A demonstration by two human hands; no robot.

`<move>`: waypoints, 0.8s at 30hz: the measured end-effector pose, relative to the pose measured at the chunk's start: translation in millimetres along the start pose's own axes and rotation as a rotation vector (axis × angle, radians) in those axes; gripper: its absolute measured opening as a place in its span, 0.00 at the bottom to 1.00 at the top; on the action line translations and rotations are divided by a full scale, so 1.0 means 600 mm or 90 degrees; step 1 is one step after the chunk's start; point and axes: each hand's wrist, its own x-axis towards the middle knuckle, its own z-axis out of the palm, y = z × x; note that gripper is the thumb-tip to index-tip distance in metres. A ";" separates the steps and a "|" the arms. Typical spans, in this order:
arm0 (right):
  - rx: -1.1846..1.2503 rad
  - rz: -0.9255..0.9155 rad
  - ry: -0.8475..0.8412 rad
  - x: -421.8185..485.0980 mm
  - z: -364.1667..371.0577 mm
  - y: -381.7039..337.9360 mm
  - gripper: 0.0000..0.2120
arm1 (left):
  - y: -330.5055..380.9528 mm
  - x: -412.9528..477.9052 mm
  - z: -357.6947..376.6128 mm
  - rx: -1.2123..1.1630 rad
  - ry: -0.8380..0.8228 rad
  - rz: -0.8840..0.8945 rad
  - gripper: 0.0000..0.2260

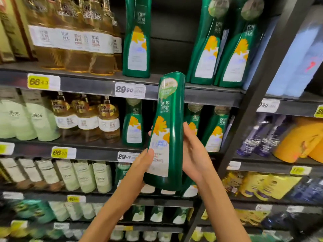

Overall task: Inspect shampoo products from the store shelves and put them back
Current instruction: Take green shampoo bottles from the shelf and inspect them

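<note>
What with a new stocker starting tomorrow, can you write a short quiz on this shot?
1. True or false: the left hand and right hand both hold the bottle.
2. Which price is on the tag just left of the bottle's top? A 29.90, B 66, C 12.50.
3. Fill in: the gap on the top shelf has ___ bottles on either side.
Key: 1 true; 2 A; 3 green.

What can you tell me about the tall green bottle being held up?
The green bottle is tall, curvy, glossy plastic, with a white label showing yellow flowers and Chinese writing above. It is nearly upright, leaning slightly right, held in front of the shelves. The left hand grips its lower left edge; the right hand wraps its right side.
</note>
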 end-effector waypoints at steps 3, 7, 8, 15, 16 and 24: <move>-0.052 -0.048 0.013 0.005 0.001 0.008 0.18 | 0.008 0.006 0.002 0.066 0.038 -0.023 0.17; -0.199 -0.088 0.072 0.015 0.014 0.019 0.28 | -0.003 -0.017 -0.001 0.125 0.088 -0.030 0.29; -0.221 -0.092 0.080 0.016 0.015 0.023 0.26 | -0.005 -0.028 -0.003 0.162 0.097 0.014 0.29; -0.385 -0.106 0.173 0.024 0.017 0.041 0.19 | -0.007 -0.036 -0.011 0.256 0.138 0.105 0.20; -0.394 -0.101 0.156 0.024 0.014 0.037 0.17 | -0.009 -0.035 -0.017 0.214 0.113 0.089 0.20; -0.232 0.046 -0.024 -0.004 -0.015 0.048 0.24 | -0.033 -0.032 -0.047 -0.133 -0.122 -0.081 0.22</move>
